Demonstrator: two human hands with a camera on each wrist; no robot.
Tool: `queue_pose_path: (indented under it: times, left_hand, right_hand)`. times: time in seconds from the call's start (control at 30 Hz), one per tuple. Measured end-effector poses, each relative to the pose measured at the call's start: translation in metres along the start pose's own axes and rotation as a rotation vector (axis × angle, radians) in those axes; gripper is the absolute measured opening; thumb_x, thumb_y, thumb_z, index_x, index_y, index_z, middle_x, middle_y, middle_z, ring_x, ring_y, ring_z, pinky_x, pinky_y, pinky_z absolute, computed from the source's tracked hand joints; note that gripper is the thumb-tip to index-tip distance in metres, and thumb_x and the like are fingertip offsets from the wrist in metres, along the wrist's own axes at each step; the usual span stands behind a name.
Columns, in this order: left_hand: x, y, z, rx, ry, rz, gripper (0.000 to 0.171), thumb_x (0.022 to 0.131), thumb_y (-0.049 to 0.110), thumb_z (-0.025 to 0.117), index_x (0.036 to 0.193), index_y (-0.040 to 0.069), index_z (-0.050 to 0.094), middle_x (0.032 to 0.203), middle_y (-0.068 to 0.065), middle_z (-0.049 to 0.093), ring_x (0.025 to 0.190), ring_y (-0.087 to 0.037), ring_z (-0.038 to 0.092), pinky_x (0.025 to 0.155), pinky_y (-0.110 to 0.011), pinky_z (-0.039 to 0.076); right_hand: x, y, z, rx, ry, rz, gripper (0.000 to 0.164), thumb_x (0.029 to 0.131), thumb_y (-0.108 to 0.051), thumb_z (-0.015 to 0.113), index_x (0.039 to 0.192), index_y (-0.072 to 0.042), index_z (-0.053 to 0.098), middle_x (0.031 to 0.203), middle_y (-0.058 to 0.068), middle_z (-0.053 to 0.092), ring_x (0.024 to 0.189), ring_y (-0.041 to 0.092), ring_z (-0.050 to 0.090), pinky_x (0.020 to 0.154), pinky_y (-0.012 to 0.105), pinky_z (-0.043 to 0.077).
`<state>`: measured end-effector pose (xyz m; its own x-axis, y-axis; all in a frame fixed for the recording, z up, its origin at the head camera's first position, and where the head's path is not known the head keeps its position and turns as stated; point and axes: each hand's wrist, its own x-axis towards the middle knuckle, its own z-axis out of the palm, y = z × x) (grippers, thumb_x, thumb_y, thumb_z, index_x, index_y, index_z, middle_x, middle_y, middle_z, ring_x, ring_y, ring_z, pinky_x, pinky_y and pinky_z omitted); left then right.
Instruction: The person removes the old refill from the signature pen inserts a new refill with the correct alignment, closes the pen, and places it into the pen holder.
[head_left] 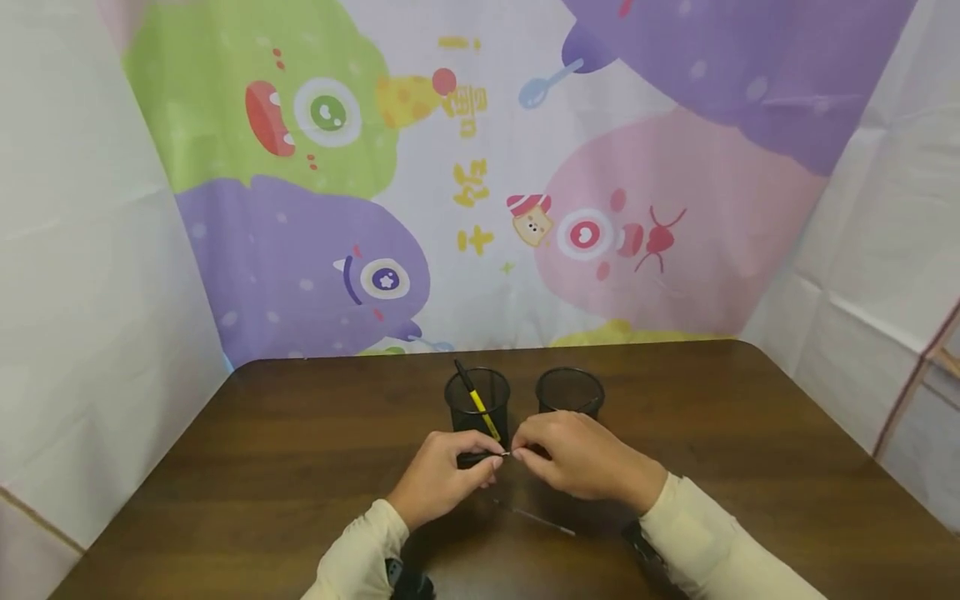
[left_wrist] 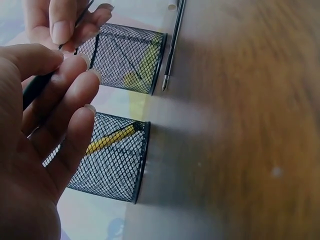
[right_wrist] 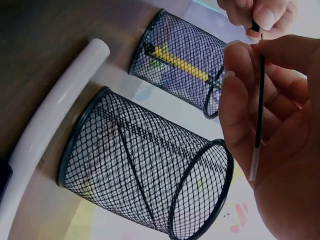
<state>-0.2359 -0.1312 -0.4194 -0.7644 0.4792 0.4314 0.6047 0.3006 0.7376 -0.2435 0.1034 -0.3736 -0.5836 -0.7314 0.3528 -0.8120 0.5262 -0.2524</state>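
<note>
My left hand (head_left: 444, 473) grips a black pen barrel (head_left: 471, 458), its open end pointing toward the right hand. Between thumb and fingertips, my right hand (head_left: 585, 457) pinches a thin pen refill (right_wrist: 260, 107), dark with a clear tail end. The refill's tip meets the barrel's end, right at the opening in the right wrist view. Another refill (head_left: 534, 518) lies on the table below the hands; its metal point shows in the left wrist view. Part of the barrel is hidden inside the left palm.
Just beyond the hands stand two black mesh pen cups. The left cup (head_left: 452, 417) holds a yellow and black pen (head_left: 480, 402); a thin dark stick (right_wrist: 134, 170) slants inside the right cup (head_left: 542, 398). A patterned cloth (head_left: 487, 308) hangs behind the wooden table (head_left: 300, 442).
</note>
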Motion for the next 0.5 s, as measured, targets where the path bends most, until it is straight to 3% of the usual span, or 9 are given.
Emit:
queue_pose_path:
  times: [0.5]
  left_hand:
    - [0.0009, 0.0042, -0.0007, 0.005, 0.027, 0.007, 0.008, 0.098, 0.013, 0.068, 0.101, 0.01, 0.074, 0.078, 0.001, 0.072, 0.066, -0.009, 0.067, 0.068, -0.028, 0.056]
  right_hand:
    - [0.0008, -0.0022, 0.0009, -0.002, 0.011, -0.018, 0.009, 0.1, -0.021, 0.064, 0.097, -0.018, 0.073, 0.091, -0.015, 0.064, 0.073, -0.003, 0.054, 0.069, 0.026, 0.05]
